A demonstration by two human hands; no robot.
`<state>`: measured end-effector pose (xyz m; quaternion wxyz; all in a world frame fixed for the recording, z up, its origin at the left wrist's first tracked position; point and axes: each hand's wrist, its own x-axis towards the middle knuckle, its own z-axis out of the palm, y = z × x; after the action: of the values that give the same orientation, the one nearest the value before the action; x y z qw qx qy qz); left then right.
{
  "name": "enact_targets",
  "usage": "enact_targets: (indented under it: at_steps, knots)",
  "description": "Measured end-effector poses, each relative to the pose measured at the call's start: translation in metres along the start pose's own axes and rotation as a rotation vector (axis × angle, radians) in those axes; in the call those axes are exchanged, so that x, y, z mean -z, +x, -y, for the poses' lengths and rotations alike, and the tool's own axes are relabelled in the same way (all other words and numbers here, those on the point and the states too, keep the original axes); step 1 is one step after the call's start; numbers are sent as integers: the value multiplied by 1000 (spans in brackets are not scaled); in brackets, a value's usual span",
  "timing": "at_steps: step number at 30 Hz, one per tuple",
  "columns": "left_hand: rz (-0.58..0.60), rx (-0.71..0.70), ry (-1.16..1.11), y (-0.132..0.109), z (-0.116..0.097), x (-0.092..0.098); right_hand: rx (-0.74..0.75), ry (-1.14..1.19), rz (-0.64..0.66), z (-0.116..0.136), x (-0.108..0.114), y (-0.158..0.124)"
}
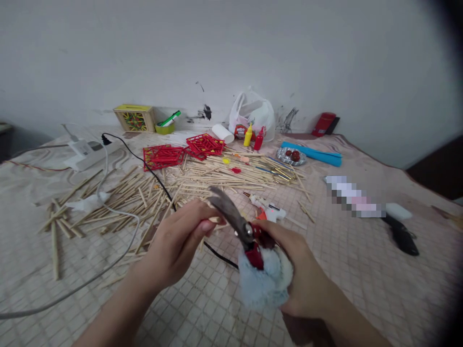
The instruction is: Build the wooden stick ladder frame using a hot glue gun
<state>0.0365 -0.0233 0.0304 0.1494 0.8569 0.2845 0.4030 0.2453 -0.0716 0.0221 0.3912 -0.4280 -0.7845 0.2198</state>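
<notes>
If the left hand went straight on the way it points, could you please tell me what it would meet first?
Probably the scissor blades, held by the right hand just beyond the left hand, though depth is unclear here.

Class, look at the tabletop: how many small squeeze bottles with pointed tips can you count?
2: a yellow bottle and, just right of it, a red bottle, both before the white plastic bag. Others could be hidden behind it.

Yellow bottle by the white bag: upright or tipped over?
Upright: the yellow bottle stands with its nozzle pointing up.
</notes>
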Motion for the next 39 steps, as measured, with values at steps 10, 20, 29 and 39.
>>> enact_targets:
  at_steps: [10, 20, 29, 39]
  knots:
    - [-34, 74, -158, -6, -3, -2, 53, -192, 26, -8, -5, -3]
    - [51, 50, -86, -4, -2, -1, 86, -255, 35, -8, -4, -5]
    - [58, 52, -74, -5, -1, -1, 74, -272, 51, -7, -5, -5]
    - [66, 44, -50, -2, -3, -1, 81, -266, 45, -6, -4, -4]
